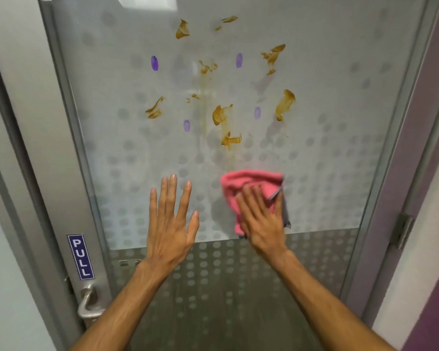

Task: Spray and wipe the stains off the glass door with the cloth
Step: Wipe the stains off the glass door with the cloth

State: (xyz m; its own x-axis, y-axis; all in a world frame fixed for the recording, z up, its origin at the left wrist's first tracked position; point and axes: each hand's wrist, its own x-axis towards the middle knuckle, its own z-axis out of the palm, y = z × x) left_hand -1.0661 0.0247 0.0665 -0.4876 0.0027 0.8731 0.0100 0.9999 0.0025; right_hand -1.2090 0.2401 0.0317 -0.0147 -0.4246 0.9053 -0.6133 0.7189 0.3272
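Observation:
A frosted glass door [340, 122] with a grey dot pattern fills the view. Several brown smears [221, 115] and a few purple marks [154, 63] sit on its upper half, with brown streaks running down from the middle ones. My right hand [261, 219] lies flat on a pink cloth [249, 183], pressing it against the glass below the stains. My left hand [170, 224] is raised beside it with fingers spread, empty, at or just off the glass. No spray bottle is in view.
A metal lever handle [88, 307] sits at the door's lower left, under a blue PULL sign [81, 257]. A hinge [402, 230] is on the grey frame at the right, next to a purple and white wall [431, 274].

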